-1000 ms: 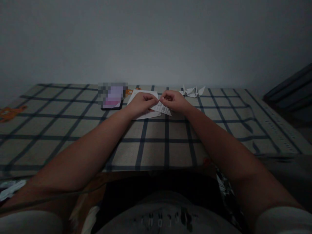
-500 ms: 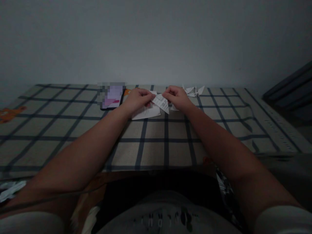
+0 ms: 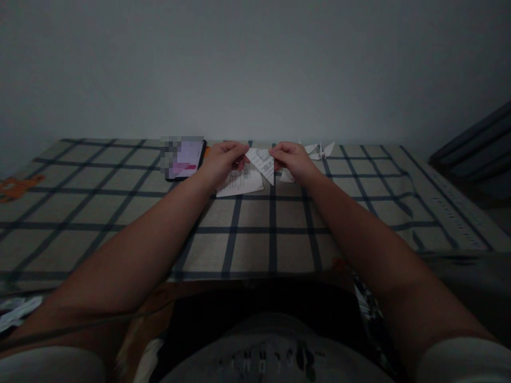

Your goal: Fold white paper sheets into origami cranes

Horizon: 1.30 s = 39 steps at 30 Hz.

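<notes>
A small folded piece of printed paper [image 3: 261, 163], roughly triangular with a point facing down, is held up between my two hands. My left hand [image 3: 224, 162] pinches its left corner between thumb and fingers. At its right corner, my right hand [image 3: 293, 159] grips it the same way. Below and behind the left hand lie flat printed paper sheets [image 3: 241, 183], partly covered by that hand. Another bit of white paper [image 3: 286, 176] shows under the right hand. Just beyond the right wrist rests a folded paper crane [image 3: 319, 151].
A phone [image 3: 184, 159] with a lit screen, partly blurred out, lies left of my left hand. The checked tablecloth [image 3: 251, 247] covers the table, with an orange printed figure [image 3: 19, 187] at far left. A plain wall [image 3: 255, 69] stands behind the table.
My hands have drawn slightly apart, the left one shifting a little left and up. The folded paper now shows more of its face between them.
</notes>
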Motion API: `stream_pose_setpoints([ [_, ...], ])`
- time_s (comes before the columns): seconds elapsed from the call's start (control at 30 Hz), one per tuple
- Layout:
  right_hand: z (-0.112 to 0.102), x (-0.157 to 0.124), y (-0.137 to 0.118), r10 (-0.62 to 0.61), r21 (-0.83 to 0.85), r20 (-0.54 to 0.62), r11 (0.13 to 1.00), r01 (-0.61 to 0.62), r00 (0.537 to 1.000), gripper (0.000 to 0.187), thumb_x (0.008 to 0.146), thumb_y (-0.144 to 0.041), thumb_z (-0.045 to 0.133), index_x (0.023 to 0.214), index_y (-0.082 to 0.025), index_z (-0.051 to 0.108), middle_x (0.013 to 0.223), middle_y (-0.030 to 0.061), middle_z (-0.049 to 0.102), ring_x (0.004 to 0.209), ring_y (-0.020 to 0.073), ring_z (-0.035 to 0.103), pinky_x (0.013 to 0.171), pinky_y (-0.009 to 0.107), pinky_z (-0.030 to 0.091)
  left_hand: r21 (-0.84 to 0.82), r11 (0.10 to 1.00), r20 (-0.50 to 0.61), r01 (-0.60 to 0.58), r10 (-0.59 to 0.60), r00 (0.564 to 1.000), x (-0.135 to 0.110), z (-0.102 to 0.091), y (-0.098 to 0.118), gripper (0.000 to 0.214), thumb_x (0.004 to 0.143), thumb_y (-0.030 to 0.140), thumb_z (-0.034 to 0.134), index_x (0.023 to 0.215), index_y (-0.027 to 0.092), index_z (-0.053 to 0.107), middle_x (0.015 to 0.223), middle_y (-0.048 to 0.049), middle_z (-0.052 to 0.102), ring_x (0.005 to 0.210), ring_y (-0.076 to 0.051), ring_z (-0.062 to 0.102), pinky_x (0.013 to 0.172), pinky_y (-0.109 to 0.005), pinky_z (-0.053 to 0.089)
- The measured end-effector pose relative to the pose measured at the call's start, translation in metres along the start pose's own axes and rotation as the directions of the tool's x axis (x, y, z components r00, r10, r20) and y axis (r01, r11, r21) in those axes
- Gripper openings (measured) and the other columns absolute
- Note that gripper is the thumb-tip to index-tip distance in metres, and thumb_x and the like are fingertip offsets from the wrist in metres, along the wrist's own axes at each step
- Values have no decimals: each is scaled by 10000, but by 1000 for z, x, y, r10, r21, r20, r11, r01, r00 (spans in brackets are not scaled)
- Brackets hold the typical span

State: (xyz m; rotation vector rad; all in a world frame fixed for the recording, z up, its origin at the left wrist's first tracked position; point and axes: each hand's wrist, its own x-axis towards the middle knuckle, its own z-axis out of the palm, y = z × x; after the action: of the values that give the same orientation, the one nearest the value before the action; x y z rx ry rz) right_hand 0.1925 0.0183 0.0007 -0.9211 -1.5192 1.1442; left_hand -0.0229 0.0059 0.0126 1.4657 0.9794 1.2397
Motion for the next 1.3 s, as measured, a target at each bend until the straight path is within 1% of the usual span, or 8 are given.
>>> stream_pose_setpoints([
  [0.23,1,1,1,-25,9,-4,1000,25,1000,414,865,-502,832,710,-206,587,589,-50,577,541,84,517,565,216,451,-23,1000,44,-22,23,999,0,-1,-1,434,786,584,779,671,197,619,577,16,529,498,-81,442,505,-241,335],
  [0.4,2,0,0,-16,19,-15,1000,16,1000,442,847,-534,844,715,-213,570,598,-51,570,550,89,511,573,218,456,-75,996,136,57,-47,990,0,-2,-5,338,742,459,844,724,185,647,658,-5,633,536,-91,519,544,-242,436],
  [0.6,5,-3,-5,75,88,26,993,-77,997,354,868,-395,839,695,-198,601,599,-33,602,549,97,541,566,222,467,-29,999,77,45,-43,996,0,0,-6,253,792,341,756,639,179,634,584,-4,594,502,-88,508,523,-234,399],
  [0.77,7,-2,-4,112,95,55,989,-117,992,343,888,-403,820,701,-187,631,622,-14,633,578,102,574,578,219,484,15,998,15,67,-67,998,2,0,-6,221,790,304,711,633,183,613,580,1,592,490,-84,505,519,-225,399],
  [0.87,5,-2,-4,100,98,58,990,-106,993,362,901,-403,809,679,-189,620,604,-18,617,563,97,558,569,216,477,-20,997,34,77,-76,996,1,1,-6,217,789,309,728,652,183,615,603,-2,599,503,-90,513,524,-231,426],
  [1.03,3,-2,-4,102,167,29,980,-105,994,370,918,-384,789,660,-187,611,605,-19,606,557,96,549,589,222,492,-114,989,116,97,-83,990,-5,2,-2,234,736,313,820,891,173,715,713,-1,650,564,-99,571,567,-242,506],
  [1.17,4,-3,-4,151,230,37,961,-156,988,308,910,-329,792,699,-182,623,657,-6,649,577,105,590,597,230,497,-99,991,195,89,-69,978,-6,2,-3,631,697,285,864,1302,201,705,841,-1,717,610,-97,628,613,-238,542],
  [1.3,6,-3,-5,186,202,59,960,-194,981,326,921,-323,787,690,-185,602,640,-7,644,557,105,575,566,225,466,-89,992,249,84,-60,967,-4,0,-9,669,677,323,917,1302,191,717,892,-35,759,619,-108,648,610,-241,548],
])
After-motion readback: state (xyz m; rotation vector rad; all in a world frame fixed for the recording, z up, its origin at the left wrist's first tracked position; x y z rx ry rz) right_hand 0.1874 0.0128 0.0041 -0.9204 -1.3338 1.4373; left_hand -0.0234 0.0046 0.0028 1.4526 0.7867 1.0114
